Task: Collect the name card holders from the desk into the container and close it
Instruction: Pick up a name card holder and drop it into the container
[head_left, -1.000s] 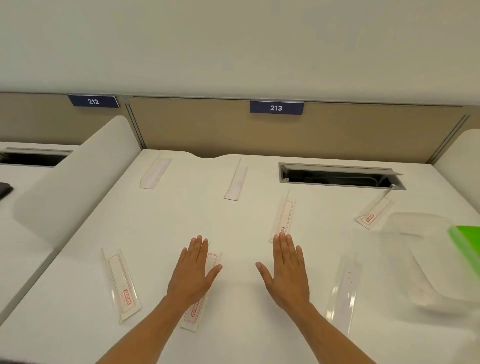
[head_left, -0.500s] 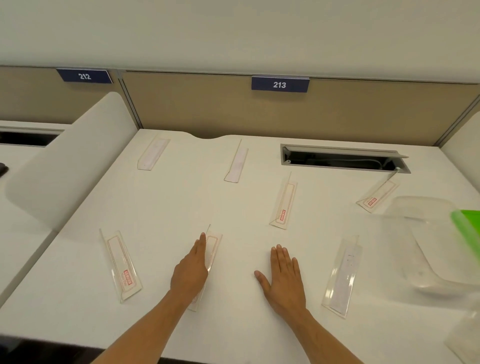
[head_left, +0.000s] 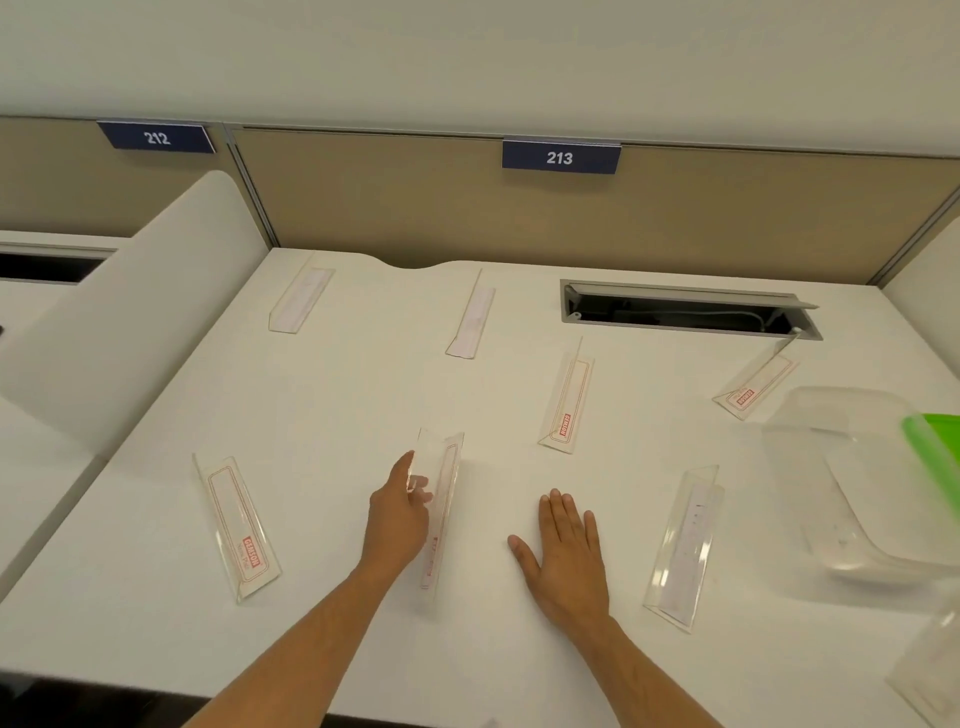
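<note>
Left hand (head_left: 397, 512) fingers clamped on a clear name card holder (head_left: 441, 499), tipping it up on edge off the white desk (head_left: 363, 395). Right hand (head_left: 563, 553) just right of it, flat on desk, fingers spread. Six more holders lie scattered around the grip. Clear container (head_left: 852, 478) far right, green lid (head_left: 935, 447) at its edge.

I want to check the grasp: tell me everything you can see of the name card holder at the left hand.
The name card holder is a long, clear plastic sleeve with red outline printing and a red label near its close end. It is tipped up on one long edge, far end raised, near end low by the desk. The left hand grips its left side, fingers showing through the plastic. It sits front centre, apart from the flat right hand.
</note>
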